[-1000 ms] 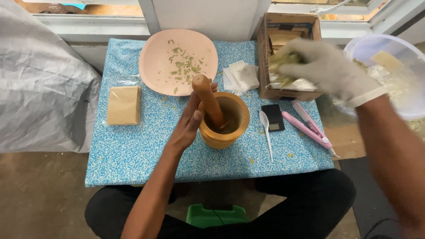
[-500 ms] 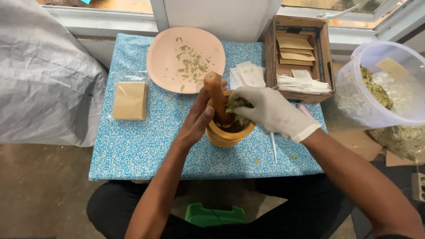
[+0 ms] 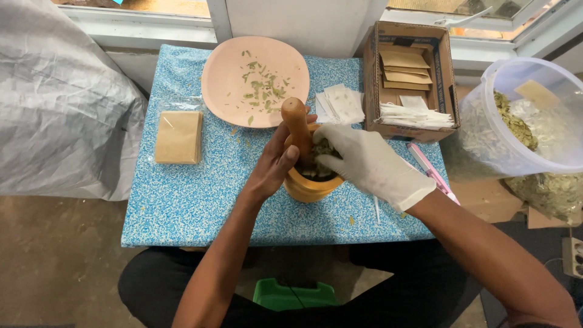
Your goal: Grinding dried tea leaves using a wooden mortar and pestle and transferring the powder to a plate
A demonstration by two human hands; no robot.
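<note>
both hands [image 3: 316, 158] at mortar [image 3: 310, 185]

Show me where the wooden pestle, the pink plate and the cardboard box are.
wooden pestle [image 3: 296, 121], head view, on its upper shaft.
pink plate [image 3: 215, 91], head view, on its bare left rim.
cardboard box [image 3: 371, 79], head view, on its left wall.

Two hands in view, and they don't match. The left hand [image 3: 276, 167] is bare, no glove, no ring or watch showing, the forearm uncovered all the way down. The right hand [image 3: 367, 164] wears a thin white glove, slightly wrinkled, its cuff ending at the wrist; above it the forearm is bare too. Dark black trousers [image 3: 152, 285] cover the lap below.
</note>
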